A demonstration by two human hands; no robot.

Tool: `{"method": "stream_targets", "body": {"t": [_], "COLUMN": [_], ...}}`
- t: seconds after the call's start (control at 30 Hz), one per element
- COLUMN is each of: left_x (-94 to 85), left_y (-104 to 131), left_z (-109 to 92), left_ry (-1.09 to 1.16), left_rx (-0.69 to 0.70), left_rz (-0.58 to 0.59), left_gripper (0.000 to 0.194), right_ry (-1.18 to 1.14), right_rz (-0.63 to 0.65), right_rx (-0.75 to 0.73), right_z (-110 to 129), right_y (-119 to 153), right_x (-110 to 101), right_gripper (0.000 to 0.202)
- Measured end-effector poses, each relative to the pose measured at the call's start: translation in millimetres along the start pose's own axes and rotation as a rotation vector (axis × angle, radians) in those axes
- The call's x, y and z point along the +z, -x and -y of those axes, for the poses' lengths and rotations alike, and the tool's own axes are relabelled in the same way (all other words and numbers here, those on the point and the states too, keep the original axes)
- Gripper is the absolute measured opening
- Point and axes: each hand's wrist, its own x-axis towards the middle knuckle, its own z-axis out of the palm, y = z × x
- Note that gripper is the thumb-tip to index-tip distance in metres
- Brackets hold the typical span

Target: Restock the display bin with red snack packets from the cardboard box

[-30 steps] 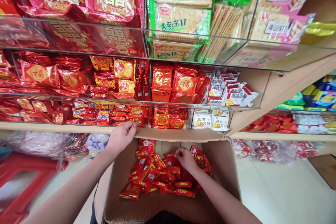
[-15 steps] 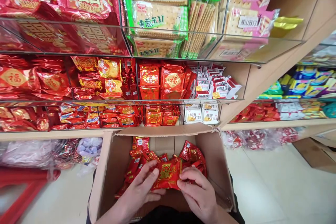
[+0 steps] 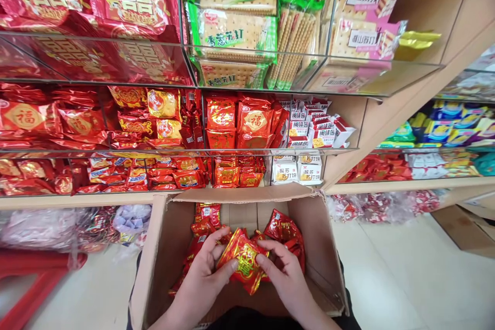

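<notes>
Between my two hands is a red snack packet [image 3: 246, 263] with gold print, tilted over the open cardboard box [image 3: 317, 247]. My left hand [image 3: 207, 270] grips its left side, thumb on the front and fingers behind. On the other side, my right hand [image 3: 284, 270] pinches the packet's right edge between thumb and fingers. Below and around them in the box lie more red packets [image 3: 285, 229], heaped at the left and right. Bare cardboard shows at the back and front right of the box. Whether a second packet sits behind the held one, I cannot tell.
Shelves with clear dividers rise beyond the box, holding red packets [image 3: 253, 118], green-wrapped crackers [image 3: 235, 28] and white packets [image 3: 284, 171]. Plastic bags of goods [image 3: 38, 227] lie under the shelf at left. A red frame [image 3: 34, 278] stands at far left, another cardboard box [image 3: 464, 227] at right.
The packet in my hands has turned from lying level to a slant, its gold print catching more light. Both hands have shifted their hold, with the thumbs now on its front.
</notes>
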Motion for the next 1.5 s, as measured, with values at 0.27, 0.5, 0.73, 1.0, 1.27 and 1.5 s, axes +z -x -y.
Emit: {"method": "stream_targets", "body": {"t": [0.27, 0.5, 0.73, 1.0, 1.27, 1.5], "left_x": [0.2, 1.9, -3.7, -9.1, -72.1, -90.4], "left_y": [-3.6, -7.4, -16.2, -12.2, -50.6, -85.7], "left_z": [3.5, -13.6, -17.9, -24.6, -87.3, -96.2], "left_ry": [0.039, -0.053, 0.11, -0.273, -1.257, -1.563], "left_rx": [0.04, 0.01, -0.036, 0.113, 0.583, 0.361], "left_rz": [0.088, 0.164, 0.066, 0.132, -0.26, -0.317], "left_gripper": [0.045, 0.061, 0.078, 0.054, 0.031, 0.029], "right_ry": [-0.294, -0.283, -0.461, -0.06, 0.641, 1.028], "right_rz": [-0.01, -0.01, 0.014, 0.31, -0.148, -0.192], "right_rx": [0.113, 0.122, 0.195, 0.002, -0.415, -0.051], "right_z": [5.6, 27.3, 26.7, 41.3, 90.6, 71.0], "right_y": [-0.4, -14.5, -15.7, -13.4, -75.5, -191.5], "right_x": [10.5, 3.2, 3.7, -14.6, -50.0, -21.5], "right_gripper": [0.026, 0.045, 0.024, 0.021, 0.017, 0.026]}}
